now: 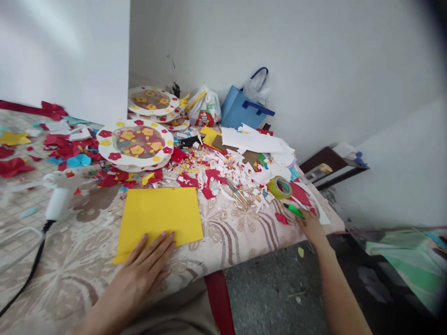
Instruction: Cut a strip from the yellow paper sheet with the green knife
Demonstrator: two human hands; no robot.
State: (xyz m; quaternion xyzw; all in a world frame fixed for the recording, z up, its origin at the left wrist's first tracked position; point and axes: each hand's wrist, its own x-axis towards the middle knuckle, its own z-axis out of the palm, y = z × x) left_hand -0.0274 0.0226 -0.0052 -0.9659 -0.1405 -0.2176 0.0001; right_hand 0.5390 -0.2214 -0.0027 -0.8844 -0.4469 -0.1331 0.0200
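Fingers (158, 244) on yellow paper (160, 211), right hand (312, 226) maybe gripping green marker (292, 210)

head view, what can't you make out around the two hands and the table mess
Green marker: head view, rear end hidden by the right hand; gripped or just touched, unclear.
Scissors: head view, blades buried under paper scraps.
White corded tool: head view, blurred; cord cut off by the left edge.
Yellow paper: head view, near edge partly covered by the left hand.
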